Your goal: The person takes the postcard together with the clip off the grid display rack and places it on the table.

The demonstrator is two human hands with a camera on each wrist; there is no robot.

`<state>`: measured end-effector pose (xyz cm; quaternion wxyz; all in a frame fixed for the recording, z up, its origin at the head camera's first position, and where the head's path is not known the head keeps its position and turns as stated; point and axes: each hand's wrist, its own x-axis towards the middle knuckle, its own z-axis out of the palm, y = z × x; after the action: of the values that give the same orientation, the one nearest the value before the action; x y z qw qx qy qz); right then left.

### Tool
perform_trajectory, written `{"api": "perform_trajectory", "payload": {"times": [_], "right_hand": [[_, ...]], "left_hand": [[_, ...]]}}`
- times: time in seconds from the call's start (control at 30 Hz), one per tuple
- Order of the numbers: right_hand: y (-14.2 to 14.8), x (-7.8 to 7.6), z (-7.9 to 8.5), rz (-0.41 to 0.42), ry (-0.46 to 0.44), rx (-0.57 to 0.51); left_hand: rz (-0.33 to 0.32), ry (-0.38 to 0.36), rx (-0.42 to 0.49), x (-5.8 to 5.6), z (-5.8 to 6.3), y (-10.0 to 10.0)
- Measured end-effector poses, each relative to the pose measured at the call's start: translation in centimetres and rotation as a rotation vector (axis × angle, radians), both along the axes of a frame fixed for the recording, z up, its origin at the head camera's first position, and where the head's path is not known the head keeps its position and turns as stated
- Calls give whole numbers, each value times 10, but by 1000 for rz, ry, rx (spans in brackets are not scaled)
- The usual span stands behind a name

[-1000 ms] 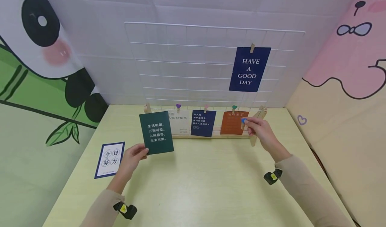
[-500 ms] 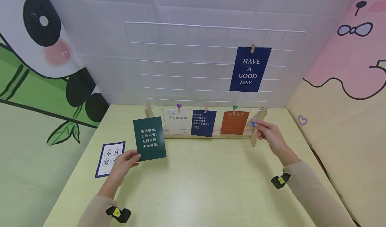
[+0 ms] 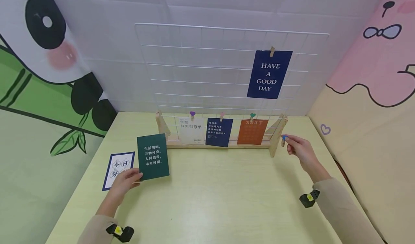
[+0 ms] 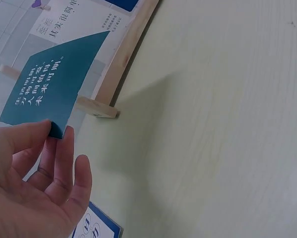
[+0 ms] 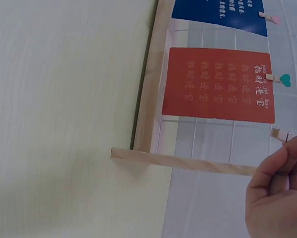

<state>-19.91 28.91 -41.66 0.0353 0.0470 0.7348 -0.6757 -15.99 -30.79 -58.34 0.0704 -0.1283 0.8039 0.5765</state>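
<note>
Pinching one green card (image 3: 153, 155), left hand (image 3: 123, 183), one blue clip (image 3: 284, 138), right hand (image 3: 303, 154), four clipped cards (image 3: 219, 132)

Each plain beige sleeve (image 3: 345, 211) bears a blocky black wrist camera (image 3: 305, 202) near the cuff (image 3: 325, 185), with a yellow patch (image 3: 310, 197).

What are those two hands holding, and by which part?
Left hand: the green card, by its lower left corner. Right hand: the blue-topped clip, by its blue end.
</note>
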Motion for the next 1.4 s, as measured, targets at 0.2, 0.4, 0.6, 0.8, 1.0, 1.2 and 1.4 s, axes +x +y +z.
{"api": "perform_trajectory", "payload": {"times": [0.2, 0.4, 0.6, 0.8, 1.0, 1.2, 1.4], "right_hand": [[15, 3, -7, -37, -11, -22], [48, -4, -43, -28, -3, -15], [115, -40, -135, -90, -17, -7], [133, -37, -153, -147, -38, -4], [130, -14, -126, -176, -113, 55], [149, -12, -132, -255, -91, 139], [140, 7, -101, -273, -98, 171]], "left_hand": [[17, -37, 4, 8, 3, -6], [29, -89, 90, 23, 36, 2], [9, -119, 52, 34, 59, 9], [41, -150, 83, 35, 56, 8], [59, -174, 59, 37, 51, 7], [63, -199, 28, 38, 47, 6], [75, -201, 19, 37, 46, 7]]}}
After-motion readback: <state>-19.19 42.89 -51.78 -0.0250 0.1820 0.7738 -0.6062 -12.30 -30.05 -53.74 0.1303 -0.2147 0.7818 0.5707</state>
